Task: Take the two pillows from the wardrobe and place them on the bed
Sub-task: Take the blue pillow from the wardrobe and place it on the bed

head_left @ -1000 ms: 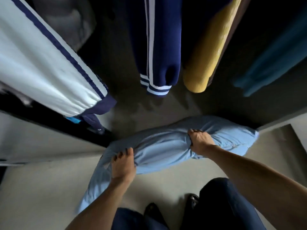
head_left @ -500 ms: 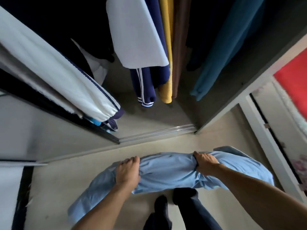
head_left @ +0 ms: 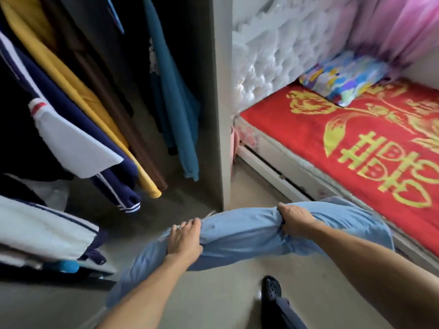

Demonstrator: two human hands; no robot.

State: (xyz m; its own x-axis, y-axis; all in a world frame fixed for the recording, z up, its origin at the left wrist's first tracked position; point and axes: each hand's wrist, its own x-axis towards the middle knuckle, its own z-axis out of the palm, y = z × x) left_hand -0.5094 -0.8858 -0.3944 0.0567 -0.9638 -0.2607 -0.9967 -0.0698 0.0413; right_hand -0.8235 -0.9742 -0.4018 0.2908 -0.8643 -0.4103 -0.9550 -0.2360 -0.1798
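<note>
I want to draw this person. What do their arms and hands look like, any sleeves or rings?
Both forearms are bare, no sleeves showing. The left hand and right hand wear no gloves, watch or rings that I can see. Nothing is marked on them.

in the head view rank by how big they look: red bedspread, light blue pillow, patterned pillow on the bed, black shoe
1. red bedspread
2. light blue pillow, though it is nearer the camera, so it looks bigger
3. patterned pillow, farther away
4. black shoe
</note>
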